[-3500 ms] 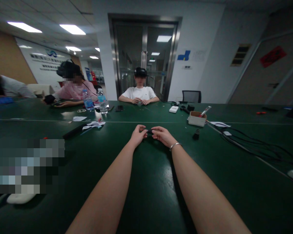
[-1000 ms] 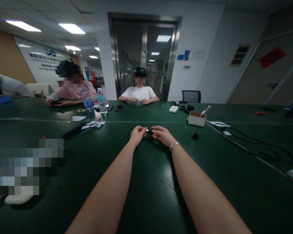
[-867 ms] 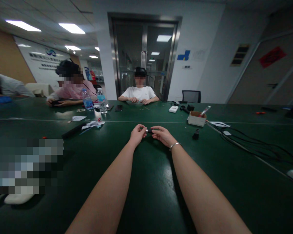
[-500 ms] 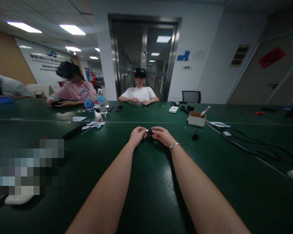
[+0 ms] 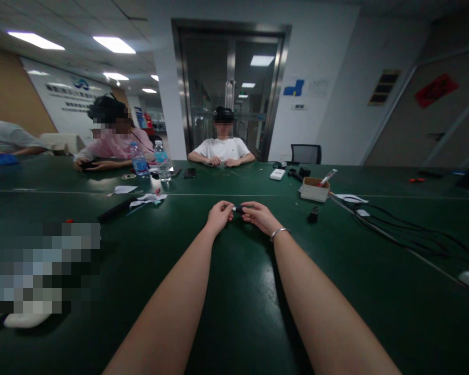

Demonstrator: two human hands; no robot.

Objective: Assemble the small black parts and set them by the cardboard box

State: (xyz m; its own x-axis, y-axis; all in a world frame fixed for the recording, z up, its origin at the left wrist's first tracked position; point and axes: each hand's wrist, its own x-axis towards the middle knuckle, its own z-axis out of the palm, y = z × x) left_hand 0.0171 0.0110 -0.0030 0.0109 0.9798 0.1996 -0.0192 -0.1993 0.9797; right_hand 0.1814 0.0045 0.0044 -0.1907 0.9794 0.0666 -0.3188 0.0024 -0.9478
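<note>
Between my two hands is a small black piece with a silver end [image 5: 238, 209], too small to name more exactly. My left hand [image 5: 219, 216] is closed in a pinch on the silver end. On the black end, the fingers of my right hand [image 5: 259, 216] are pinched as well; a silver bracelet [image 5: 278, 234] circles that wrist. Both hands are just above the green table [image 5: 234, 291]. To the right of them stands a small black object [image 5: 313, 214], apart from my hands.
A small box with a pen [image 5: 315, 190] sits at right, near black cables [image 5: 398, 229]. Papers [image 5: 148, 199], two water bottles [image 5: 163, 162] and a phone [image 5: 189, 173] lie or stand at left. Across the table sit people, one in a white shirt [image 5: 223, 150].
The view has shifted very slightly. Both hands keep their pinch on the small black piece, with almost no visible movement.
</note>
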